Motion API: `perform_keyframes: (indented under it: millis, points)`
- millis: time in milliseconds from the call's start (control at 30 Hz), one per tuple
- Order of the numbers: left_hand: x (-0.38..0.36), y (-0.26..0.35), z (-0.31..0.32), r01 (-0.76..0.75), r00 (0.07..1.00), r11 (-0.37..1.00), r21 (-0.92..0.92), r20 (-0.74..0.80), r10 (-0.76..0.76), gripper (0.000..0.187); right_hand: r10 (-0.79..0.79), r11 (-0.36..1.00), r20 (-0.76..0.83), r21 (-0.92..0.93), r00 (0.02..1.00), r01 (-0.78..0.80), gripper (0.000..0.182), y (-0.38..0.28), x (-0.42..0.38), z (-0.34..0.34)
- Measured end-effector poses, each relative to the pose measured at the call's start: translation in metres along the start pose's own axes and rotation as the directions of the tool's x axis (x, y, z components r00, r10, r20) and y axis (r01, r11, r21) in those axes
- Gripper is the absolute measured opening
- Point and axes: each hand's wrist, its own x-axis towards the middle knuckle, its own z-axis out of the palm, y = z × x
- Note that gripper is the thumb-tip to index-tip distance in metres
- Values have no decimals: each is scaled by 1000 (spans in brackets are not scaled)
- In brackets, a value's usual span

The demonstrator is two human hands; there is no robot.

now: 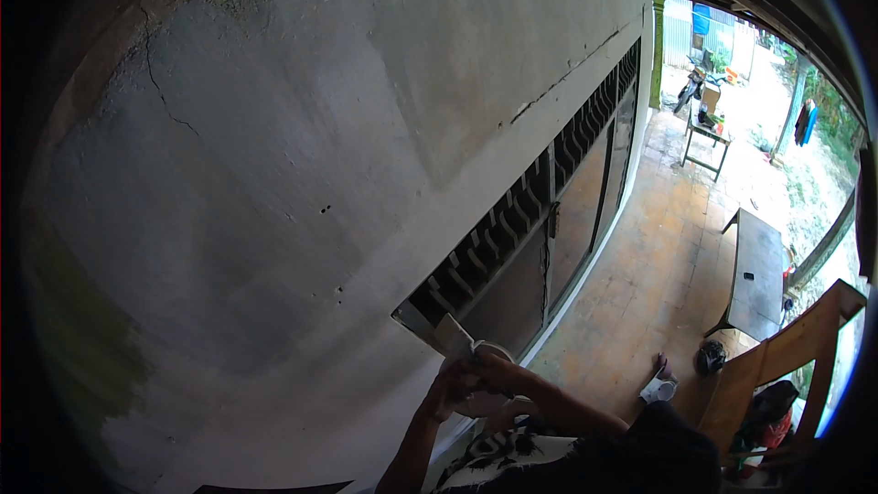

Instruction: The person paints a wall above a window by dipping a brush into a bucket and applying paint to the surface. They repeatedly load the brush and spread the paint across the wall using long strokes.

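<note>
My two hands meet low in the middle of the view, close against a grey plastered wall (302, 174). My right hand (501, 372) is closed on the handle of a flat-bladed scraper (451, 334), whose pale blade points up and left toward the wall. My left hand (446, 393) is curled around a small white round container (492, 348), whose rim shows just behind the fingers. The hands overlap, so the exact grips are partly hidden. The wall has cracks at its upper left.
Right of the hands stands a dark metal door (558, 220) with slatted vents on top. A tiled porch floor (658, 256) runs away to the right, with a long table (757, 274), a wooden frame (786, 348), a small stand (706, 142) and a motorbike (692, 87).
</note>
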Motion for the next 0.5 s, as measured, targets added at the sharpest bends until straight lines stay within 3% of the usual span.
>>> perform_keyframes:
  millis: [100,200,333,400,433,500]
  points:
    - [-9,30,41,27,996,999,32,-86,-24,53,-10,1000,-3,-1,1000,10,38,-29,-21,-14]
    - [-11,32,41,54,998,998,-36,16,-53,59,-25,1000,7,-1,1000,25,31,-51,-42,-20]
    - [-12,38,56,130,991,991,43,-25,-129,61,4,994,-86,106,996,5,28,-66,-66,-25]
    - [-12,27,49,106,993,989,-103,64,-100,63,-77,995,-99,-69,992,71,22,-64,-71,-27]
    - [-12,24,47,105,993,989,-101,66,-99,63,-79,995,-101,-71,992,72,22,-61,-71,-24]
    - [-13,19,44,72,996,986,-149,56,-64,65,-308,947,-273,-174,911,268,24,-59,-71,-16]
